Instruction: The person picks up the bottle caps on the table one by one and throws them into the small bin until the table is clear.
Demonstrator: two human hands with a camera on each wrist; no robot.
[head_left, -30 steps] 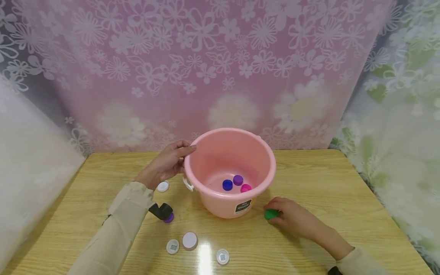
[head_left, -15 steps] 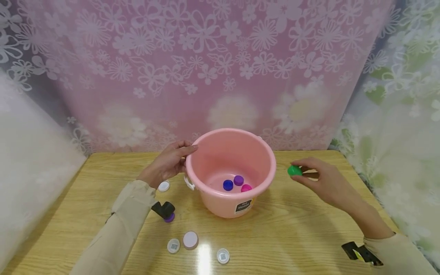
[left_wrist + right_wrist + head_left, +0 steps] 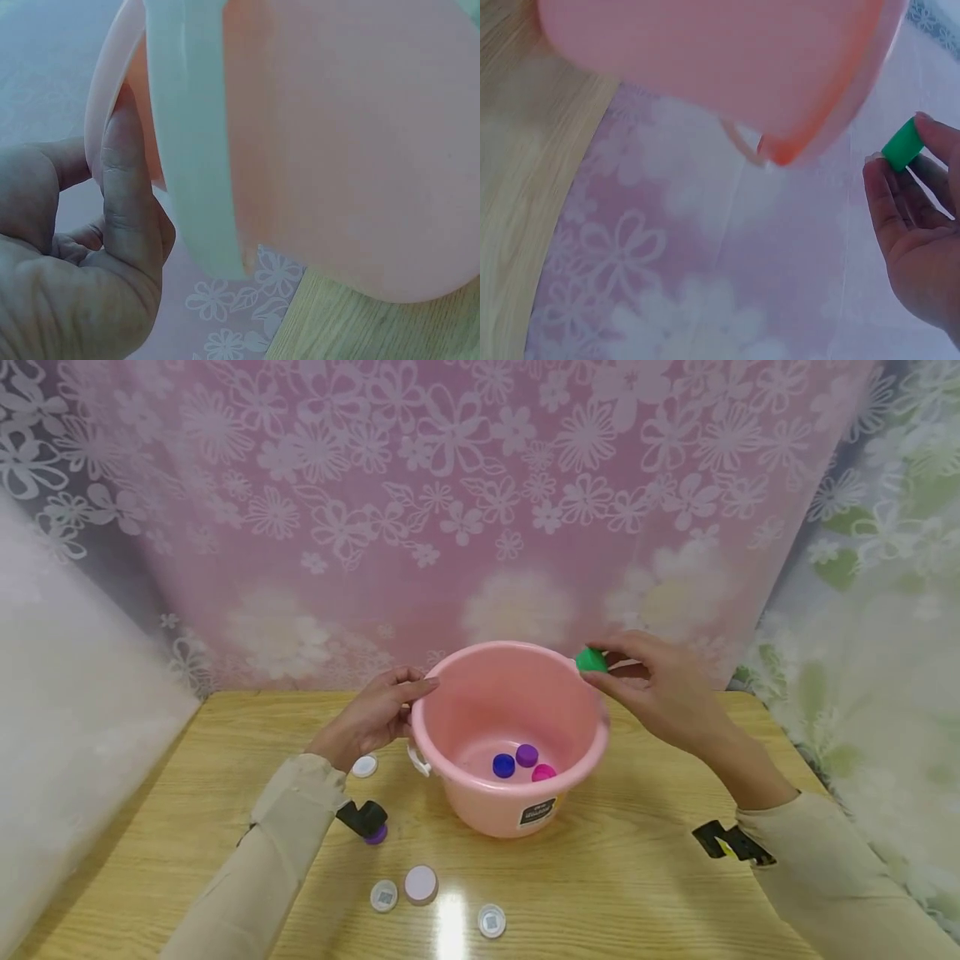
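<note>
A pink bucket (image 3: 487, 810) stands on the table, with a blue bottle cap (image 3: 503, 766), a purple bottle cap (image 3: 527, 755) and a bright pink bottle cap (image 3: 543, 772) on its bottom. My left hand (image 3: 378, 712) grips the bucket's left rim, thumb over the edge; the left wrist view shows the fingers (image 3: 126, 180) curled round that rim beside the pale handle (image 3: 191, 135). My right hand (image 3: 660, 689) pinches a green bottle cap (image 3: 591, 661) between thumb and fingertips, at the height of the bucket's right rim. In the right wrist view the green cap is apart from the bucket wall.
On the wooden table (image 3: 637, 877) lie a white cap (image 3: 364, 766), a purple cap (image 3: 377, 835) partly behind the black wrist mount (image 3: 363, 818), a pale pink cap (image 3: 421, 885) and two whitish caps (image 3: 384, 896) near the front. A flowered curtain (image 3: 480, 527) hangs behind.
My right hand has lifted the green bottle cap from the table right of the bucket, swung it up and then brought it left to the rim. The left hand keeps its hold.
</note>
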